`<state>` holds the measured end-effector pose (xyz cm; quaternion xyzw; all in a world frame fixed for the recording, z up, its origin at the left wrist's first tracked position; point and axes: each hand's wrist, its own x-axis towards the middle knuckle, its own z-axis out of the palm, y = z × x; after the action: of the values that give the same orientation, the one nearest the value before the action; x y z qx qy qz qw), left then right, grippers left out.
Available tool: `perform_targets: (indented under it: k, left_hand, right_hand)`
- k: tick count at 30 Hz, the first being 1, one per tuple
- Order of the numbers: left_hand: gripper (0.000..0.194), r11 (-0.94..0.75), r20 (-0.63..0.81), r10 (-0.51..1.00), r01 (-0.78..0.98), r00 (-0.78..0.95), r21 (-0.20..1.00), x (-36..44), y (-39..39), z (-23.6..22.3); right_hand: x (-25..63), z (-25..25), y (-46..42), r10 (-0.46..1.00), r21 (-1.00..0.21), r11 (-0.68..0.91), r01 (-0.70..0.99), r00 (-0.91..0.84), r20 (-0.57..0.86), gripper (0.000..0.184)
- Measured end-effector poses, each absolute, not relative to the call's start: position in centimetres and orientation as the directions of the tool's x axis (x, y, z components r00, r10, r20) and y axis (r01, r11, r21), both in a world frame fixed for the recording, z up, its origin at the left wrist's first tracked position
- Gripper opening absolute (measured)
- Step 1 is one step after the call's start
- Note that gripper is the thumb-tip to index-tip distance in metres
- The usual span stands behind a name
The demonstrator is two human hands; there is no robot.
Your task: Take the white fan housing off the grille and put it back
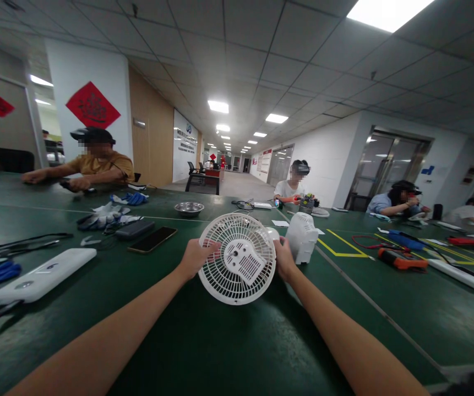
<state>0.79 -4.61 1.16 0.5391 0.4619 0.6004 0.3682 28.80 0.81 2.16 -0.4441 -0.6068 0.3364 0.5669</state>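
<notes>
A round white fan grille (214, 278) is held up over the green table, its slotted centre plate facing me. My left hand (195, 258) grips its left rim, thumb across the ribs and the other fingers hidden behind. On the opposite rim, my right hand (285, 257) is closed, with most of its fingers out of sight behind the grille. A smooth white part shows behind the grille's upper right edge; I cannot tell what it is. Just right of my right hand stands a white plastic housing (301, 239) with vents.
Left on the green table (170, 335) lie a white power strip (47, 275), a phone (153, 240), gloves (107, 215) and a metal bowl (189, 208). An orange multimeter (402, 258) and yellow tape marks (346, 254) are at right. Several people sit around the table.
</notes>
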Motion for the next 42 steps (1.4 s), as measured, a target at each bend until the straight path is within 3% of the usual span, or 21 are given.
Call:
perform_targets:
  k: [3, 6, 8, 13, 18, 22, 26, 30, 35, 42]
  left_hand:
    - [0.035, -0.274, 0.28, 0.944, 0.058, -0.175, 0.96, 1.0, -5.0, 1.5]
    - [0.03, -0.257, 0.264, 0.942, 0.06, -0.206, 0.964, 1.1, -5.2, 1.8]
    - [0.029, -0.252, 0.26, 0.941, 0.063, -0.217, 0.966, 1.0, -5.1, 1.7]
    - [0.03, -0.234, 0.243, 0.935, 0.064, -0.259, 0.97, 0.2, -4.4, 1.0]
    - [0.028, -0.234, 0.238, 0.926, 0.05, -0.292, 0.971, -0.4, -3.7, 0.4]
    - [0.027, -0.231, 0.235, 0.924, 0.049, -0.302, 0.972, -0.5, -3.7, 0.5]
    - [0.028, -0.218, 0.224, 0.929, 0.054, -0.296, 0.974, -0.4, -4.2, 0.9]
    - [0.03, -0.208, 0.214, 0.93, 0.053, -0.298, 0.977, -0.6, -4.3, 1.0]
    - [0.029, -0.196, 0.2, 0.928, 0.045, -0.314, 0.98, -0.9, -4.1, 0.9]
    - [0.031, -0.193, 0.192, 0.935, 0.026, -0.298, 0.981, -1.0, -4.3, 1.0]
  right_hand:
    - [30.8, 2.8, 1.3, 0.899, -0.849, 0.347, 0.398, 0.117, 0.422, 0.065]
    - [31.6, 2.8, 1.4, 0.84, -0.587, 0.276, 0.761, 0.106, 0.531, 0.067]
    - [31.4, 2.4, 1.5, 0.853, -0.429, 0.19, 0.883, 0.068, 0.518, 0.067]
    - [30.4, 1.6, 1.4, 0.9, -0.266, 0.113, 0.957, 0.014, 0.435, 0.066]
    - [31.6, 4.0, 0.8, 0.731, -0.206, 0.21, 0.956, -0.014, 0.683, 0.049]
    - [34.5, 6.3, 0.7, 0.51, -0.314, 0.085, 0.946, 0.229, 0.829, 0.049]
    - [36.9, 5.5, 1.9, 0.556, -0.508, -0.067, 0.859, 0.455, 0.696, 0.067]
    - [37.8, 3.3, 3.3, 0.738, -0.569, -0.024, 0.822, 0.398, 0.544, 0.086]
    - [38.3, 2.3, 3.8, 0.787, -0.613, -0.005, 0.79, 0.381, 0.484, 0.099]
    - [37.9, 3.4, 3.8, 0.664, -0.681, 0.01, 0.732, 0.504, 0.552, 0.092]
